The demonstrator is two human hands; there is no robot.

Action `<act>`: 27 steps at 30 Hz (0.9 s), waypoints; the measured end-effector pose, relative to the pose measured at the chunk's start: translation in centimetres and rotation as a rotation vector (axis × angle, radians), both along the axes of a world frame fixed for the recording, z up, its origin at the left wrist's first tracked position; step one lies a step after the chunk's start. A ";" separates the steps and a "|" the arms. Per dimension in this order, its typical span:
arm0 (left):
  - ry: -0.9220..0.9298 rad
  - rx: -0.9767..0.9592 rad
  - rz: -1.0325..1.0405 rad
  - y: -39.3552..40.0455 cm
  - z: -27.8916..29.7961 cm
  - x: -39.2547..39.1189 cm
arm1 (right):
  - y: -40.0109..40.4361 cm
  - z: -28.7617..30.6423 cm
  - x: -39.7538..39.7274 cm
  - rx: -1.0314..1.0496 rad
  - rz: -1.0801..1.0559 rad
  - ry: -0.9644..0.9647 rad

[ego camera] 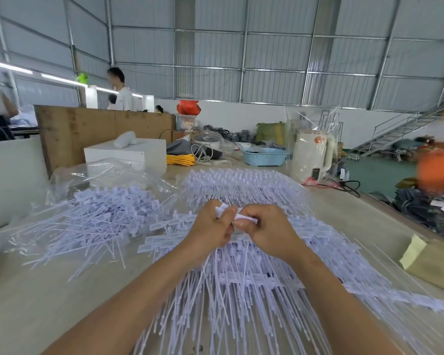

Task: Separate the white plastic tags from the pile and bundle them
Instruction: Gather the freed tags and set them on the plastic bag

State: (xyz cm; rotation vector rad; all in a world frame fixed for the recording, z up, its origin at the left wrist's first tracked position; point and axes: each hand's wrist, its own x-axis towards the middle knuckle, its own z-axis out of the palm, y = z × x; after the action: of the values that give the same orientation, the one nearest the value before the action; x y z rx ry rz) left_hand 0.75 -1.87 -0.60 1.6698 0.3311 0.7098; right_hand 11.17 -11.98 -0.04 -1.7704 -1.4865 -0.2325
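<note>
Pale wooden worktable (49,298) under a corrugated metal shed roof, buried across its middle in thin white plastic tags (241,290). Nearest the table's front edge, long tag tails fanned toward the camera, long axes running roughly front to back, flat label heads pointing away. Above that heap, left hand (212,230) and right hand (267,233) raised together, both pinched shut on a small bundle of white tag heads (237,213), fingertips nearly touching, the bundle's tails hanging down behind the wrists into the heap. Left of the hands, a looser scattered pile of white tags (87,221), mostly slanted with heads up-right and tails down-left. Beyond the hands, a neater row of tags (241,183) with heads at the far side. Bare table open at front left; at right, a tan cardboard piece with yellowish tape (426,260) close to the table's right edge, floor dropping away beyond. Farther back on the table, crumpled clear plastic bag (100,172), white rectangular box (128,155), yellow coiled cord (181,160), light blue perforated plastic basket (265,156) with contents too blurred to tell, cream electric kettle (312,156). Behind those, a brown cardboard partition (100,126) and a standing person in a white shirt (122,92).
</note>
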 end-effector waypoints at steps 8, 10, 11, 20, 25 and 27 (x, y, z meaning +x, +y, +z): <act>0.034 -0.159 -0.236 0.2 1.2 -1.0 | -1.1 0.9 1.2 0.165 -0.222 -0.232; -0.033 -0.225 -0.300 0.5 1.4 -1.1 | -2.4 2.1 2.5 0.335 -0.304 0.114; -0.067 -0.250 -0.283 0.5 1.3 -1.0 | -3.1 2.7 3.0 0.466 -0.292 0.330; -0.100 -0.154 -0.006 0.6 0.1 -0.3 | -2.7 3.5 0.0 0.372 0.307 0.780; -0.086 -0.072 -0.068 -0.4 -0.4 0.1 | -1.5 2.6 -1.1 0.276 0.225 0.642; -0.104 -0.098 -0.118 -0.9 -0.6 0.5 | -0.4 1.7 -1.9 0.223 0.088 0.493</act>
State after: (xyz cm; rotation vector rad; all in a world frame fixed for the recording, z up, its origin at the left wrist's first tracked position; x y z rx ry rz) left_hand 1.23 -2.79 -1.20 1.5400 0.1886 0.6784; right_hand 9.24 -12.33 1.68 -1.4477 -1.1292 0.0796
